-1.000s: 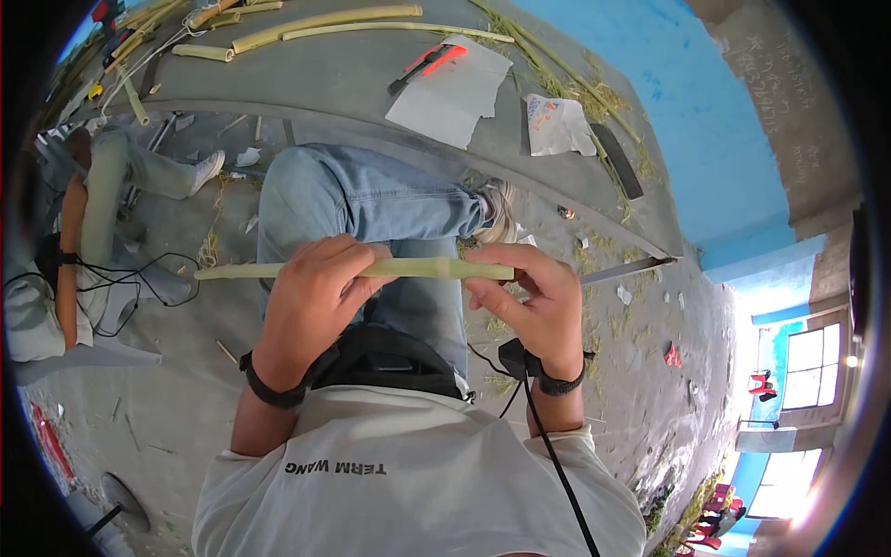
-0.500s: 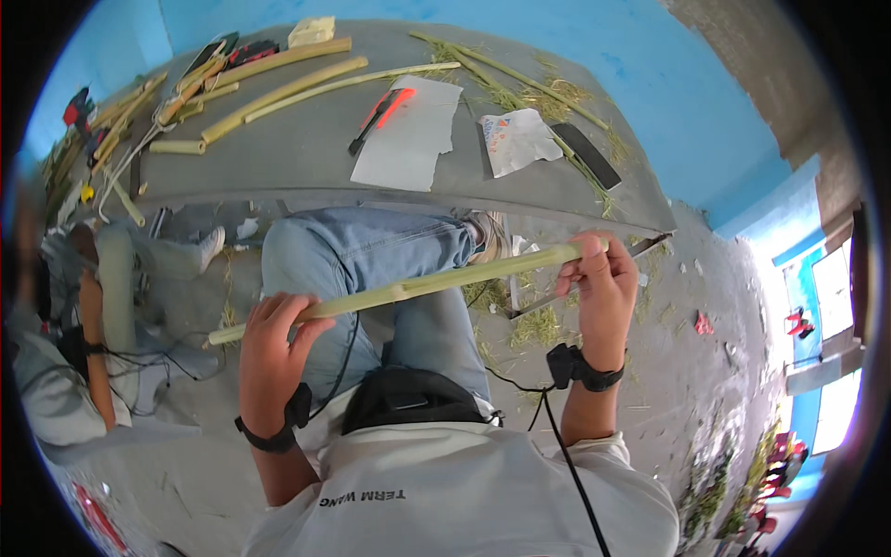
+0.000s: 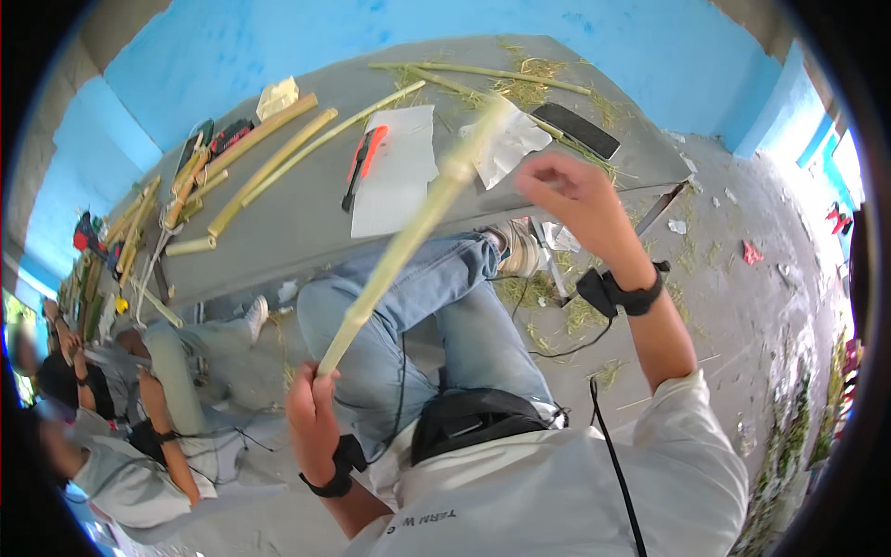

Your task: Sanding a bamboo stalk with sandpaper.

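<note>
My left hand (image 3: 312,418) grips the lower end of a pale green bamboo stick (image 3: 401,251) between thumb and fingers. The stick slants up and away to the right, over my lap and the table's front edge; its far end is blurred. Apart from the stick, my right hand (image 3: 568,197) hangs in the air near that edge, fingers loosely bent and holding nothing. Beyond it lie a torn piece of paper (image 3: 510,144) and a dark flat block (image 3: 577,130). An orange and black utility knife (image 3: 365,165) rests on a white sheet (image 3: 394,200).
On the grey table (image 3: 297,223), bamboo poles (image 3: 278,167) lie at left, with thin green stalks (image 3: 501,72) and shavings at the back. Other people sit at the left, one with a forearm (image 3: 167,450) showing. Scraps litter the floor (image 3: 691,278) at right. Cables hang by my wrists.
My right hand has let go of the bamboo stick and moved up toward the table. The stick has swung from nearly level to steeply tilted, held at its lower end by my left hand alone.
</note>
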